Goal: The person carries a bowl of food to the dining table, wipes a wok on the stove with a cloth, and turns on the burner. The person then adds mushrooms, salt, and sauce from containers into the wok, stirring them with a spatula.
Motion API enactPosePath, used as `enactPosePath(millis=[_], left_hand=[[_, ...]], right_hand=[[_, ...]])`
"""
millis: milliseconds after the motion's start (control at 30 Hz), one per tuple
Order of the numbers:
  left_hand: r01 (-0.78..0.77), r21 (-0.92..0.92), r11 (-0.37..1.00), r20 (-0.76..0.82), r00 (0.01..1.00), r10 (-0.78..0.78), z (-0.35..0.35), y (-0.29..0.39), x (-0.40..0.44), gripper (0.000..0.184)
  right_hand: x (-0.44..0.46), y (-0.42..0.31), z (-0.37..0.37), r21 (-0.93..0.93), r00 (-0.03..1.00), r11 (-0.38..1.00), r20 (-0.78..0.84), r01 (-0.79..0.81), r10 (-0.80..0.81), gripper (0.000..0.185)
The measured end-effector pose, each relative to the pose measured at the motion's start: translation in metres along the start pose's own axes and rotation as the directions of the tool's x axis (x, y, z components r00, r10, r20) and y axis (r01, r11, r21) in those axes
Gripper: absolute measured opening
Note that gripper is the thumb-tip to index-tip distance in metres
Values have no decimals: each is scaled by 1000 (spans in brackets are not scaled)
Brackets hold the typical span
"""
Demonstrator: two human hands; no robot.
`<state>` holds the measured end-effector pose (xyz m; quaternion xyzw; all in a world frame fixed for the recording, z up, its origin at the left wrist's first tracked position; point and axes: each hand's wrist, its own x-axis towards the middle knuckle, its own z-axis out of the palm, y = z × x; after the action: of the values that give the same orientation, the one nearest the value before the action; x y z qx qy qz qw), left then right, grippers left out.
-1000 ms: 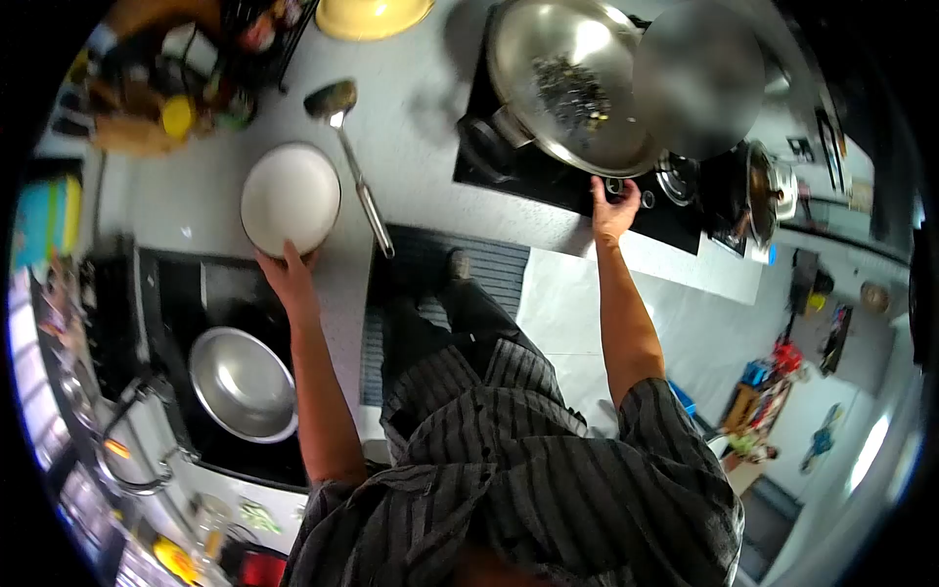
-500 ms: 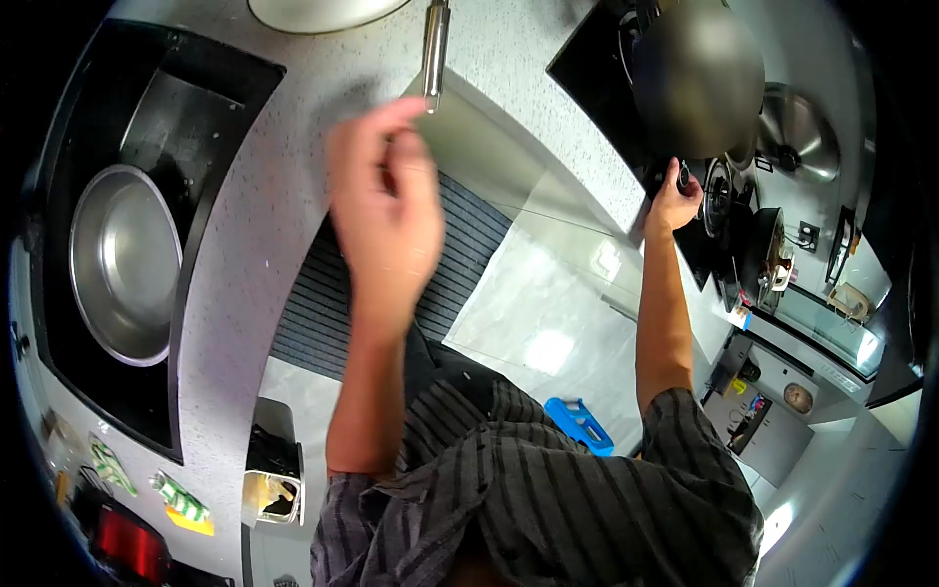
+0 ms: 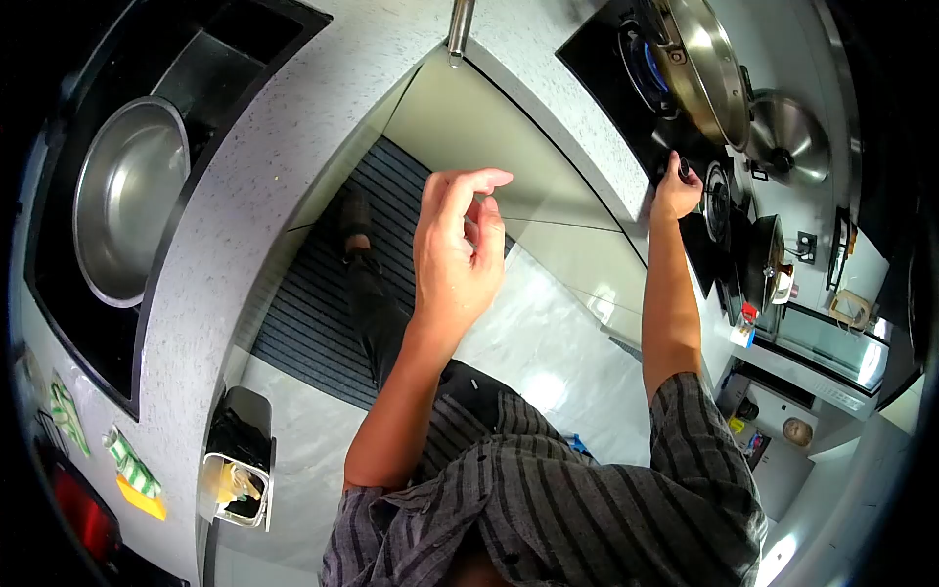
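My right hand (image 3: 677,192) pinches a black knob (image 3: 684,169) at the front of the stove (image 3: 608,70), fingers closed on it, near the metal pan (image 3: 712,73) and a blue flame (image 3: 653,67). My left hand (image 3: 458,247), empty and half open, hovers with curled fingers above the floor (image 3: 528,338).

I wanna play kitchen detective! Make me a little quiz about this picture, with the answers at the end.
1. Where is the silver bowl?
a) on the floor
b) in the sink
c) in someone's hand

2. True or false: the left hand is holding nothing.

3. Fill in the missing word: the right hand has its finger and thumb on a black ____ at the stove.

Key: 1 b; 2 true; 3 knob.
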<state>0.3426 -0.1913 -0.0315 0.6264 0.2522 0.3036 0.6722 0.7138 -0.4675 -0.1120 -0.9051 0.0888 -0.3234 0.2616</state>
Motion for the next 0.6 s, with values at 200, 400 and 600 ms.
enactPosePath(millis=[200,400,600], left_hand=[[-107,51,993,-20,994,108,7,-3,8,27],[-128,29,991,-11,992,128,14,4,19,25],[-104,86,991,129,987,92,12,47,31,25]], right_hand=[[-5,-8,-6,-10,1000,1000,12,-10,11,61],[-7,-18,-13,-51,996,998,76,-37,40,65],[-9,-15,-9,212,999,977,-43,11,-2,66]])
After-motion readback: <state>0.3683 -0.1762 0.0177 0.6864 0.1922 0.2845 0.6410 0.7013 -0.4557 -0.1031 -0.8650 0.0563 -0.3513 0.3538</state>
